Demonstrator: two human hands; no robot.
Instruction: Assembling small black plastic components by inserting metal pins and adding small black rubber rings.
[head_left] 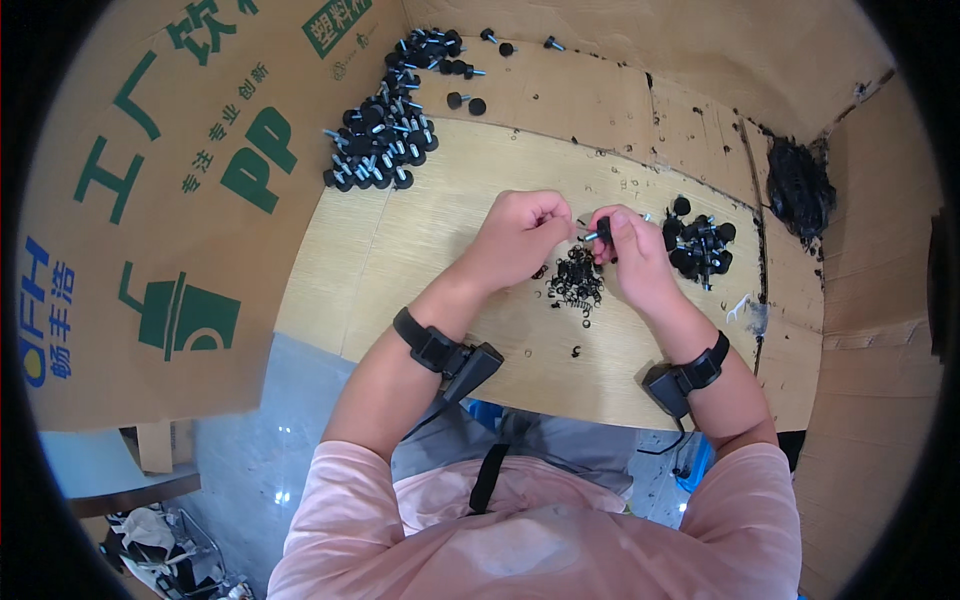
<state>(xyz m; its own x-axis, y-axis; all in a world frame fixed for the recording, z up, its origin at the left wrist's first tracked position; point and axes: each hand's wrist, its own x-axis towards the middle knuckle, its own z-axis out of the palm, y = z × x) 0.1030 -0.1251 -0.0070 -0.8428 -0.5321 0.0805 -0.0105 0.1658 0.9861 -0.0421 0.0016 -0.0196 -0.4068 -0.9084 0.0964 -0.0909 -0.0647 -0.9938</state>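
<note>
My right hand [640, 255] grips a screw-in foot [603, 232] with a round black head, its silvery threaded stem pointing left. Close by on the left, my left hand [522, 238] is closed in a pinch; whatever lies between its fingertips is too small to name. Just below the two hands, a pile of small black rings [577, 278] sits on the wooden tabletop [430, 270]. Beyond my right hand lies a cluster of similar black-headed feet [700, 242].
A larger heap of such feet [385, 135] spreads along the far left, with a few loose ones behind it. Cardboard walls [170, 200] enclose the table. A black plastic bundle [800, 190] rests at the far right, and a small white piece [738, 306] lies near the right edge.
</note>
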